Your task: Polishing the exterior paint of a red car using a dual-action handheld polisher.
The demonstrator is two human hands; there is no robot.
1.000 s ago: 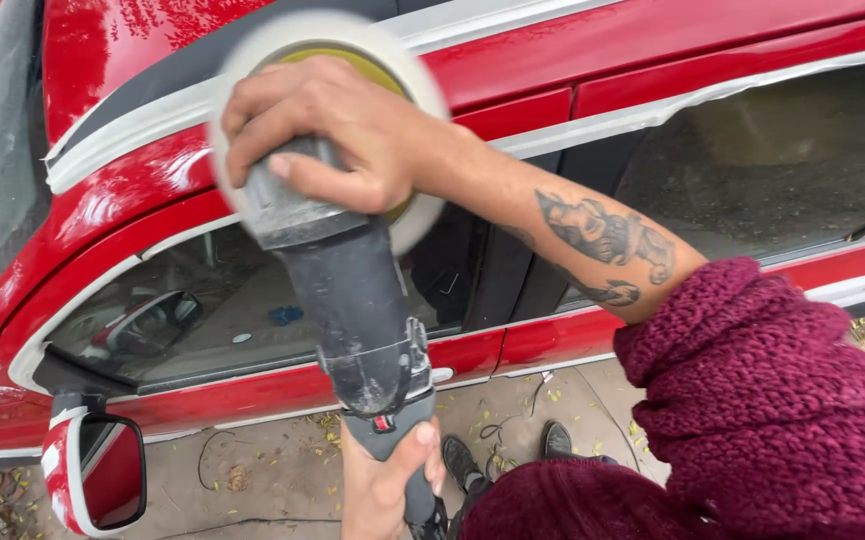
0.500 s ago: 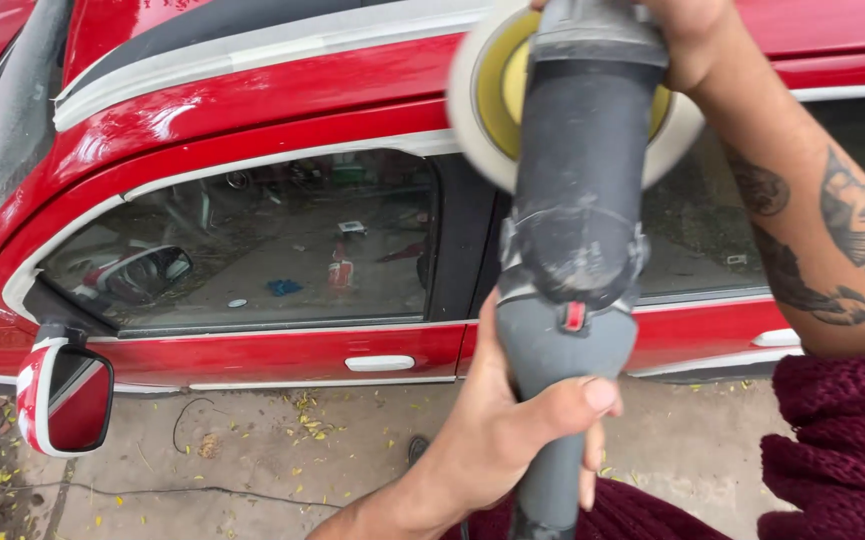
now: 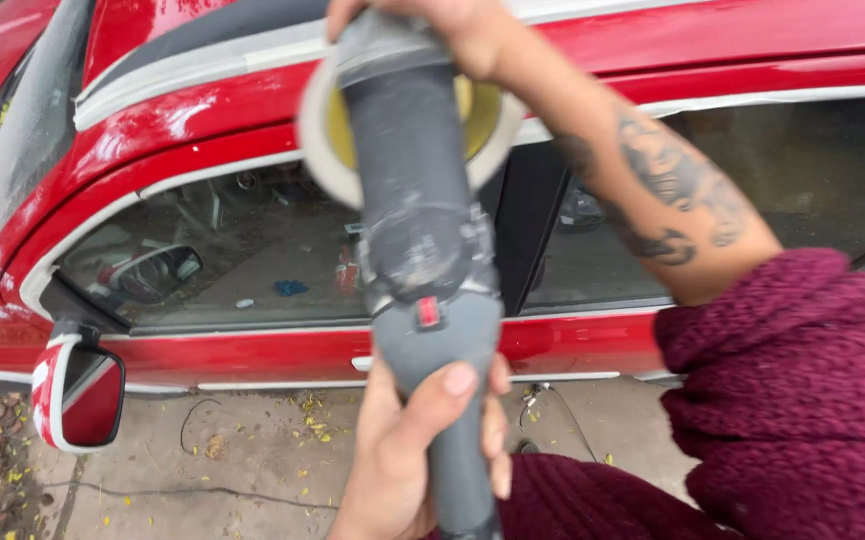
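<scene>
The left hand (image 3: 422, 450) grips the handle of the grey electric polisher (image 3: 422, 250) and the right hand (image 3: 442, 25) clasps its head just above, pad against the glossy red car roof (image 3: 212, 105); tilting could probably scuff the paint.

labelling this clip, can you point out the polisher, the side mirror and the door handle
polisher (image 3: 422, 250), head view, on its grey body
side mirror (image 3: 87, 400), head view, on the mirror glass
door handle (image 3: 360, 364), head view, on its visible left end

Polisher body (image 3: 420, 240) blocks the middle; open room left above the mirror (image 3: 80, 390), seemingly clear.
</scene>
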